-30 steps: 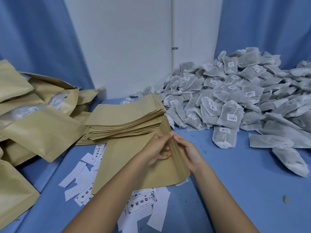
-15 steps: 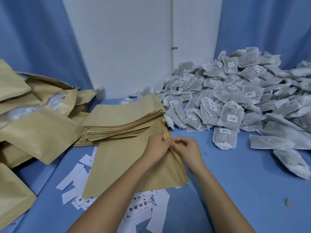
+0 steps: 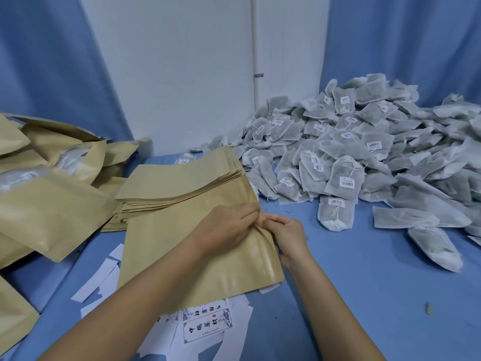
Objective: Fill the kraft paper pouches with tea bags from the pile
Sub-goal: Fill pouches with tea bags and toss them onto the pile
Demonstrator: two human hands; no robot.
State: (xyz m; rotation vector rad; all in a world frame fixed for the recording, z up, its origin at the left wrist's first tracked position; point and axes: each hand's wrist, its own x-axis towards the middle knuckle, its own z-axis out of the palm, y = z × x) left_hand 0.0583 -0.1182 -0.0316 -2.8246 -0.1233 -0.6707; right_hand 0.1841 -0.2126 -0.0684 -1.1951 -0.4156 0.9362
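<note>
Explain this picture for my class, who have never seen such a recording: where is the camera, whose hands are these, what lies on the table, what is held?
No machine here: a person works with bare hands. The camera sits on their head, looking forward and down, so both forearms reach in from below. On the blue table lie a pile of tea bags at the right, a stack of empty pouches in the middle, bulging pouches at the left, and printed labels in front. The left hand and right hand pinch the right edge of one flat kraft pouch, seemingly to open it.
</note>
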